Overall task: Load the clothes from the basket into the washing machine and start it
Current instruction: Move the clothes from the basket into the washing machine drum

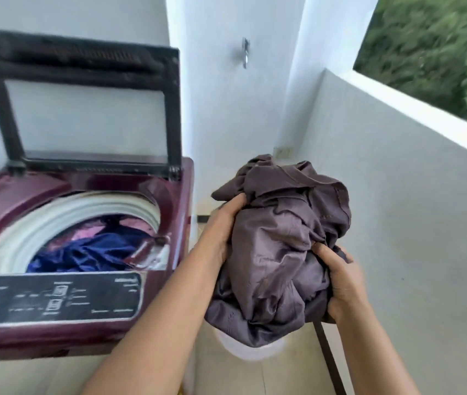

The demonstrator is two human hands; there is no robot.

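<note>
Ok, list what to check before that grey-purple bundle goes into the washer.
1. The lid is raised: ok.
2. The left hand and right hand both grip the bundle: ok.
3. Room in the drum above the blue clothes: ok, it seems.
4. The bundle is over the drum: not ok; it is right of the washer, above the white basket.
5. The basket is emptied: cannot tell; the bundle hides it.

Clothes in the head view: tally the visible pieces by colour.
Mauve-grey bundle, gripped by left hand and right hand: 1
Blue cloth in the drum: 1
Pink cloth in the drum: 1
Total: 3
</note>
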